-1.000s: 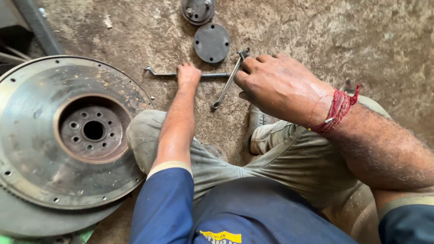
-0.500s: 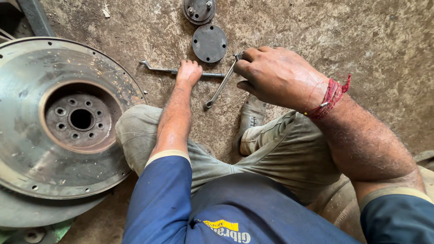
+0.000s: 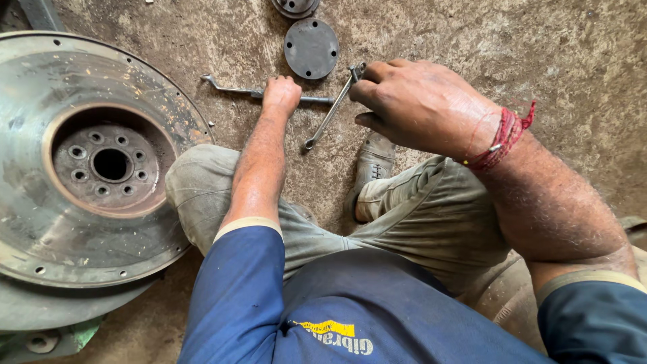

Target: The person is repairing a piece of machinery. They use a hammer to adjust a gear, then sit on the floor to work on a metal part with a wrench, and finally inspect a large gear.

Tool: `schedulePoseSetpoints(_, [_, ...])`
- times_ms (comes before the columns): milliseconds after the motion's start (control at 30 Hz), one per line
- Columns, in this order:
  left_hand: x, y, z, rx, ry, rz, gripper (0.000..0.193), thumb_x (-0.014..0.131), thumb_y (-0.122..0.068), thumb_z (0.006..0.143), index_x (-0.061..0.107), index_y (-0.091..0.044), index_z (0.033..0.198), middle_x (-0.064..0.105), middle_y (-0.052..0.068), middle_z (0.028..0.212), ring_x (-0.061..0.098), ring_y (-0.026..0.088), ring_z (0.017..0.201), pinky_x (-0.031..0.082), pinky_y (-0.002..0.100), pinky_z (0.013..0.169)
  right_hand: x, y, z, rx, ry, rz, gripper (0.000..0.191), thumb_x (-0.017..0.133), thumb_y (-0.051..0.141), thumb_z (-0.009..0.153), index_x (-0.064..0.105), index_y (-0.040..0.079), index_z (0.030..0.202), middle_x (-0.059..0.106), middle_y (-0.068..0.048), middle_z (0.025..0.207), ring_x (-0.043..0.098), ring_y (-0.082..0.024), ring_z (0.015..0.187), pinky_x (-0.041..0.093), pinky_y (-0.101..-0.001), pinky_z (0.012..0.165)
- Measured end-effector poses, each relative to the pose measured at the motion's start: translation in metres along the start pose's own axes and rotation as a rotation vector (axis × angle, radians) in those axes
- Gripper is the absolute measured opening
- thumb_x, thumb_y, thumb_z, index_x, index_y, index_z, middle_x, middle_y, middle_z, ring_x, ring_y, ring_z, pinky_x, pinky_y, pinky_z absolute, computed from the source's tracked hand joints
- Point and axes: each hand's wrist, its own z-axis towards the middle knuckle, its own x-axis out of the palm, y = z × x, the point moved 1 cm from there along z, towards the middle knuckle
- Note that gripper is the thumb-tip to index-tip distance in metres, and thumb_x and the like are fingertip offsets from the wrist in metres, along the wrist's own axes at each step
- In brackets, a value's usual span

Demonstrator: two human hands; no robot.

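Observation:
My left hand [image 3: 281, 94] is closed around a long metal wrench [image 3: 232, 87] that lies flat on the concrete floor. My right hand [image 3: 418, 104] holds the upper end of a second, slanted wrench [image 3: 327, 118] between its fingertips. Red thread is tied around my right wrist. I sit on the floor with my knees bent, a shoe [image 3: 372, 165] showing between my arms. Just beyond both hands lies a round dark metal plate [image 3: 311, 48] with small holes.
A large rusty flywheel [image 3: 40, 222] with a bolted centre hub lies at the left, over another disc. A second round metal part [image 3: 295, 7] sits at the top edge. A dark metal bar [image 3: 37, 12] lies at top left. The floor is rough concrete.
The view has shifted, so the flywheel and tools appear lower and nearer. Both hands stay on their wrenches, the right hand sitting a little lower on the slanted one.

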Motion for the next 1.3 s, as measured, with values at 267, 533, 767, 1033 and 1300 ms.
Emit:
schedulePoseSetpoints(267, [0.003, -0.003, 0.001, -0.013, -0.034, 0.08, 0.033, 0.079, -0.023, 0.086, 0.074, -0.009, 0.115, 0.067, 0.011, 0.115, 0.065, 0.026, 0.108, 0.053, 0.045, 0.089, 0.001, 0.003, 0.003, 0.012, 0.026, 0.009, 0.031, 0.07, 0.03, 0.092, 0.067, 0.007, 0.113, 0.065, -0.014, 0.102, 0.067, -0.036, 0.096, 0.056, -0.0476, 0.075])
schedulePoseSetpoints(533, [0.014, 0.002, 0.007, 0.072, -0.153, 0.062, 0.023, 0.06, -0.021, 0.101, 0.065, -0.014, 0.122, 0.069, 0.012, 0.107, 0.066, 0.026, 0.099, 0.047, 0.048, 0.093, -0.001, 0.003, 0.006, 0.016, 0.039, 0.012, 0.031, 0.069, 0.031, 0.092, 0.066, 0.006, 0.109, 0.065, -0.014, 0.101, 0.066, -0.035, 0.096, 0.056, -0.0473, 0.075])
schedulePoseSetpoints(767, [-0.018, -0.053, 0.02, 0.254, -0.256, -0.153, 0.013, 0.058, -0.016, 0.104, 0.067, -0.014, 0.114, 0.073, 0.01, 0.103, 0.069, 0.024, 0.097, 0.045, 0.049, 0.093, 0.0, 0.003, 0.005, 0.038, 0.043, 0.028, 0.03, 0.068, 0.032, 0.091, 0.067, 0.006, 0.106, 0.064, -0.014, 0.101, 0.065, -0.035, 0.094, 0.055, -0.0473, 0.074])
schedulePoseSetpoints(1033, [-0.084, -0.125, -0.002, 0.622, -0.595, -0.582, 0.031, 0.066, -0.028, 0.092, 0.07, -0.018, 0.121, 0.061, 0.015, 0.131, 0.046, 0.037, 0.129, 0.03, 0.052, 0.114, 0.002, -0.006, 0.004, 0.098, 0.089, 0.023, 0.026, 0.069, 0.029, 0.089, 0.067, 0.008, 0.104, 0.065, -0.013, 0.101, 0.065, -0.034, 0.097, 0.055, -0.0463, 0.08])
schedulePoseSetpoints(1300, [-0.092, -0.143, 0.012, 0.499, -0.597, -0.968, 0.03, 0.071, -0.035, 0.088, 0.072, -0.014, 0.109, 0.07, 0.015, 0.115, 0.062, 0.04, 0.113, 0.049, 0.053, 0.099, 0.003, -0.011, 0.002, 0.108, 0.037, 0.012, 0.024, 0.07, 0.027, 0.085, 0.068, 0.01, 0.102, 0.066, -0.012, 0.1, 0.065, -0.034, 0.098, 0.055, -0.0465, 0.08])
